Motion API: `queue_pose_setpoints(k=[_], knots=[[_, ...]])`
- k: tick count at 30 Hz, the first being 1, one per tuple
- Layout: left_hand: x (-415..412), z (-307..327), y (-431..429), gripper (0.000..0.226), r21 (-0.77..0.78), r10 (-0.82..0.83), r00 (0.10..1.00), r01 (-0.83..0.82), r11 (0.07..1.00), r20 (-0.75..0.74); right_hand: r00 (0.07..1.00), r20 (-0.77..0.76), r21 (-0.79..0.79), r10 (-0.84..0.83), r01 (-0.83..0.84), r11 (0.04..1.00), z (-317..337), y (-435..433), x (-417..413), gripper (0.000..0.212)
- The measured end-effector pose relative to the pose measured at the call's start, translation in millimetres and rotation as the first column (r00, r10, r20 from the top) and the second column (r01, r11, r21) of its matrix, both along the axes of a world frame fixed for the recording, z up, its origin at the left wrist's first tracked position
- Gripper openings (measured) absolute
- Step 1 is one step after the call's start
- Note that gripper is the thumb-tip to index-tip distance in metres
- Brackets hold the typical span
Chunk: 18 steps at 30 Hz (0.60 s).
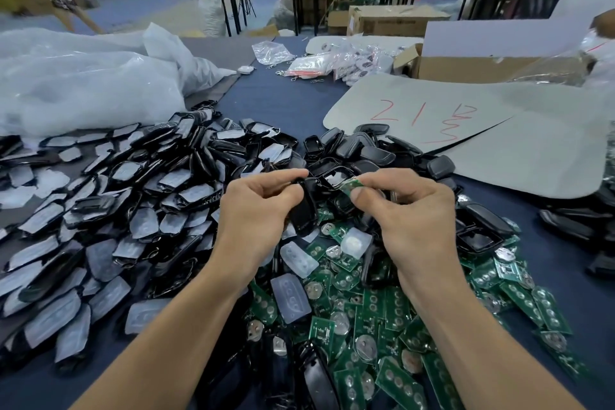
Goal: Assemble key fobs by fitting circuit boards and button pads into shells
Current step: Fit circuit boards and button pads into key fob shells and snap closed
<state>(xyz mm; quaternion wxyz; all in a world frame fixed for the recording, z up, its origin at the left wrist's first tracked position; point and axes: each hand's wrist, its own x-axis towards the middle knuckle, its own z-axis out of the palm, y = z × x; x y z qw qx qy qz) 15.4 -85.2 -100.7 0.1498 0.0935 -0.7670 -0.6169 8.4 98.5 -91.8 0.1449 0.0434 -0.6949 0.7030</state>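
- Black shell [304, 210]: held above the parts pile, long axis running roughly away from the person.
- Green circuit board [348, 187]: just right of the shell's far end, tilted up-left toward it.
- Left hand [256, 210] grip: curled round the shell.
- Right hand [409, 220] grip: pinching the board.
- Likely next move: the board goes left into the shell; can't tell which way the cavity faces.
- Clear button pads [293, 298] lie below on the surface [276, 100].

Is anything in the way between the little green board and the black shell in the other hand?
Nothing visible does. The right hand pinches the circuit board close beside the shell that the left hand grips, with only open air between them.
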Motion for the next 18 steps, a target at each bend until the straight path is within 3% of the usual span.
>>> queue_pose_setpoints(k=[3,5,7,11,16,18], knots=[[0.3,-0.2,0.1,0.03,-0.041,0.006,1.0,-0.007,0.999,-0.019,1.0,0.021,-0.057,-0.006,0.008,0.998,-0.7,-0.6,-1.2,0.026],[0.6,0.2,0.4,0.03,-0.04,0.009,1.0,-0.01,0.999,-0.016,0.997,0.074,-0.062,0.017,-0.012,0.998,-0.4,-2.2,0.0,0.018],[0.0,0.2,0.9,0.027,0.006,0.013,1.0,-0.013,1.0,-0.017,0.991,0.094,-0.017,0.099,-0.098,0.995,0.9,-3.3,2.8,0.008],[0.6,1.3,1.1,0.028,-0.005,0.019,0.999,-0.019,1.0,-0.037,0.979,0.105,0.097,0.177,-0.188,0.977,-0.8,-6.6,6.3,0.012],[1.5,2.4,3.0,0.035,-0.1,-0.043,0.998,0.039,0.994,-0.045,0.95,0.154,0.157,0.272,-0.295,0.943,-4.0,-5.0,1.0,0.06],[2.2,2.5,4.1,0.037,-0.118,-0.086,0.995,0.079,0.99,-0.052,0.935,0.164,0.167,0.315,-0.341,0.925,-4.1,-5.6,2.0,0.066]])
